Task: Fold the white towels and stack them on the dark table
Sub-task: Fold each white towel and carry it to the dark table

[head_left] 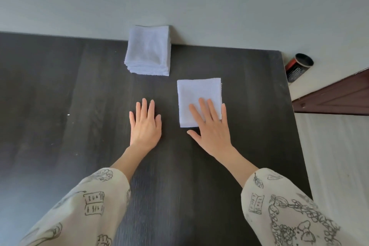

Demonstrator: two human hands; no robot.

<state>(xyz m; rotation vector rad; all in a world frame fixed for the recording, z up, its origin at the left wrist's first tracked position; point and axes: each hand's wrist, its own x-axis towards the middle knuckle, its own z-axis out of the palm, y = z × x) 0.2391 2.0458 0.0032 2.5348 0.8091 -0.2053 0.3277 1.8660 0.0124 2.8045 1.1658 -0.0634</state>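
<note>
A stack of folded white towels [147, 51] stands at the far edge of the dark table [60, 106], against the wall. One folded white towel [196, 94] lies alone to the right of and nearer than the stack. My right hand [209, 126] lies flat with straight fingers on this towel's near right corner. My left hand [144, 124] rests flat on the bare table to the left of the towel, fingers straight, holding nothing.
A black and orange can [297, 67] lies on the floor past the table's far right corner. A brown wooden panel [335, 96] stands to the right. The table's right edge runs close to the lone towel.
</note>
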